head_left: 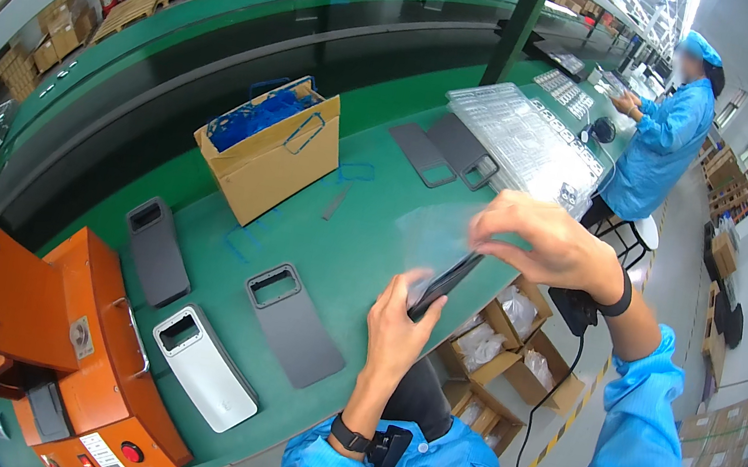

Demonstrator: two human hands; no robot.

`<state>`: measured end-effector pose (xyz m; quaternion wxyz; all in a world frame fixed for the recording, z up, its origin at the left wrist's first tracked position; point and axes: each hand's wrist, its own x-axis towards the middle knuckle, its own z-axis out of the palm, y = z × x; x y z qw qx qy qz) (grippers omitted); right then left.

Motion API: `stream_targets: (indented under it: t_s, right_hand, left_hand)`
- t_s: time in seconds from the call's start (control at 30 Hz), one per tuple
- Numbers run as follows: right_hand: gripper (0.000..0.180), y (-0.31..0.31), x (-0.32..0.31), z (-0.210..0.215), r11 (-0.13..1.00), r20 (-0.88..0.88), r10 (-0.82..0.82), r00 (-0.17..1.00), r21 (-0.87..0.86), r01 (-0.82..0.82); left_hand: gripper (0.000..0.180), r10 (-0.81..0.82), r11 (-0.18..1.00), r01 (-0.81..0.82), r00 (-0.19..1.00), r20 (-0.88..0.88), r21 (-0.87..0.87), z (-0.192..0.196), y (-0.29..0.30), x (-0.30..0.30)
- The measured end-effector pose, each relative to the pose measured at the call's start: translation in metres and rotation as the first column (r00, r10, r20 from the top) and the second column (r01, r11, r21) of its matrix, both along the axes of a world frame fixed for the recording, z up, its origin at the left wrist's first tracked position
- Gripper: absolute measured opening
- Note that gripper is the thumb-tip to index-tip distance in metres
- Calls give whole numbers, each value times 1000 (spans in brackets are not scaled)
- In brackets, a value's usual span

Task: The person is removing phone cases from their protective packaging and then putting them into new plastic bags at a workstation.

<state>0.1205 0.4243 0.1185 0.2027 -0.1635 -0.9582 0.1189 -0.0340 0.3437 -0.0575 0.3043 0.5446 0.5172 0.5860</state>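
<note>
My left hand (pixel 399 324) grips a dark, thin phone back cover (pixel 446 283), tilted and seen nearly edge-on. At its upper end my right hand (pixel 538 239) has thumb and fingers pinched on a blurred clear film (pixel 436 238), which spreads hazily over the table beside the cover. Near my left hand lies a grey back cover (pixel 301 334) with a rectangular cutout. To its left are a white back cover (pixel 212 379) and a dark grey one (pixel 160 255), each looking thick, perhaps stacked.
An orange machine (pixel 103 328) stands at the left. A cardboard box (pixel 278 161) holds blue strips; blue frame-shaped scraps (pixel 356 171) lie nearby. Dark covers (pixel 420 153) and clear trays (pixel 524 135) sit farther back. Open cartons (pixel 515 327) are below the table's right edge. A co-worker (pixel 665 132) stands beyond.
</note>
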Motion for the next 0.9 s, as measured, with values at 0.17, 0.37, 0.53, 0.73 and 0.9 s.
stream_targets:
  t_s: [0.17,0.37,0.53,0.73,0.9]
  right_hand:
    - [29,-1,2,-3,999,-88,-20,996,25,22]
    - [30,-6,4,0,1000,-26,-16,1000,-8,16]
    - [26,-6,4,4,1000,-80,-31,996,-4,31]
    - [27,-7,8,6,997,-194,-50,980,43,60]
    - [26,-6,15,6,1000,-133,15,991,23,-12]
  left_hand:
    - [37,19,999,-17,999,-46,34,-6,2,1]
    - [36,-24,1000,25,999,-29,16,-3,-1,0]
    - [37,10,1000,-9,999,-49,17,-1,-2,-6]
    - [38,23,1000,-23,998,-58,0,5,0,-3]
    - [43,-10,999,11,999,-52,32,-3,-1,0]
